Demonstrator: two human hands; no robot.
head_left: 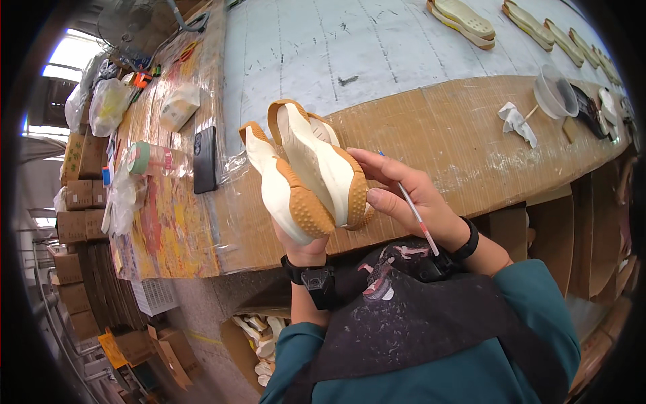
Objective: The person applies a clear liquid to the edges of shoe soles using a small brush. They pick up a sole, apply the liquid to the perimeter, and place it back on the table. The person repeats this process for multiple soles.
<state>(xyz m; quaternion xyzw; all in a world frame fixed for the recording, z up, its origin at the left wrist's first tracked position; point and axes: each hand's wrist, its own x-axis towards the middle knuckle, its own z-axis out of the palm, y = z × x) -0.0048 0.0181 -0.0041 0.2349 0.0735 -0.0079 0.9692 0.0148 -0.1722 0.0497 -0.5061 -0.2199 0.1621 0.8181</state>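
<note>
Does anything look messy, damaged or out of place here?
Slightly: a crumpled white tissue lies loose beside the clear tub, and dark smudges mark the pale worktop, so both spots look untidy. The held soles show no obvious damage.

Teal sleeves (pixel 542 299); dark apron (pixel 424 330), white-flecked, pink print (pixel 378 279); slim black right wristband (pixel 470 239); black left wristband (pixel 292 271), boxy device (pixel 319 284).

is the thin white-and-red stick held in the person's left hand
No, the thin white-and-red stick is in the right hand, while the left hand supports cream-and-tan shoe soles.
</note>
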